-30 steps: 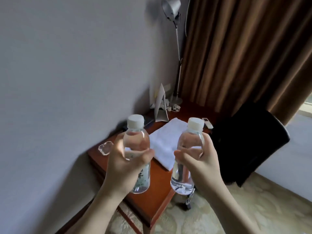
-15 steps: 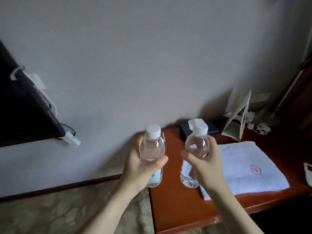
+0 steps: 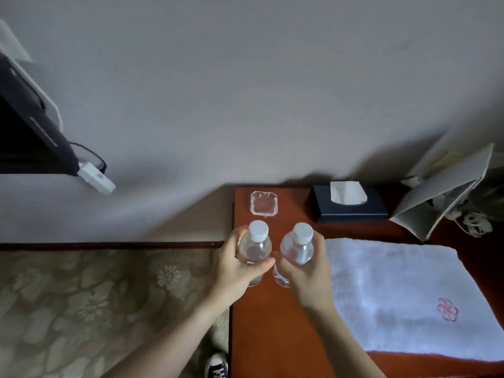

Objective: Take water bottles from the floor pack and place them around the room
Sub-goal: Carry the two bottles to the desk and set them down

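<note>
Two clear water bottles with white caps stand upright side by side over the left end of a reddish wooden desk (image 3: 272,336). My left hand (image 3: 234,271) is wrapped around the left bottle (image 3: 256,246). My right hand (image 3: 308,271) grips the right bottle (image 3: 298,246). Both bottle bases are low over the desk top; whether they touch it I cannot tell. The floor pack is out of view.
A glass ashtray (image 3: 264,203) sits just behind the bottles. A dark tissue box (image 3: 350,204) and a folded card stand (image 3: 441,197) line the wall. A white towel (image 3: 403,296) covers the desk's right part. A black screen (image 3: 24,126) hangs at left over patterned carpet (image 3: 95,301).
The view has swung left and tilted down onto the desk. Both hands have lowered the bottles close to the desk's left end, in front of the ashtray.
</note>
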Available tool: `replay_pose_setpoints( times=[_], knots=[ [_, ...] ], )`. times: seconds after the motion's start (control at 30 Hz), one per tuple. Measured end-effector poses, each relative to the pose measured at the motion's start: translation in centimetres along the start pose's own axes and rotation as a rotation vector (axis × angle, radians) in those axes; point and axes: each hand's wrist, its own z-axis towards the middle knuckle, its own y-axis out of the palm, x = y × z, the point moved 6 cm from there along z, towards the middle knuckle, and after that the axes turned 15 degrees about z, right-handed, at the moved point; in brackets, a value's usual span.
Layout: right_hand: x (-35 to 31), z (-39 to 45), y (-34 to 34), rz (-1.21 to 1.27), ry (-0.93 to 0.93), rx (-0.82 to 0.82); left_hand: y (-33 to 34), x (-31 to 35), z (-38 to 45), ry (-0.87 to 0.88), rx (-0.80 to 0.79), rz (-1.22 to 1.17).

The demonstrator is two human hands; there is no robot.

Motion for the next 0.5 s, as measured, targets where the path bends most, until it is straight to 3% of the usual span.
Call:
replay_pose_setpoints(
  times=[0.2,0.5],
  knots=[
    [8.5,3.9,-0.2,-0.032,0.054,0.001,4.2,-7.6,3.2,-0.096,-0.029,0.098],
    [15.9,5.9,-1.6,-0.06,0.14,0.053,9.1,-12.3,5.3,-0.099,-0.01,0.188]
  ],
)
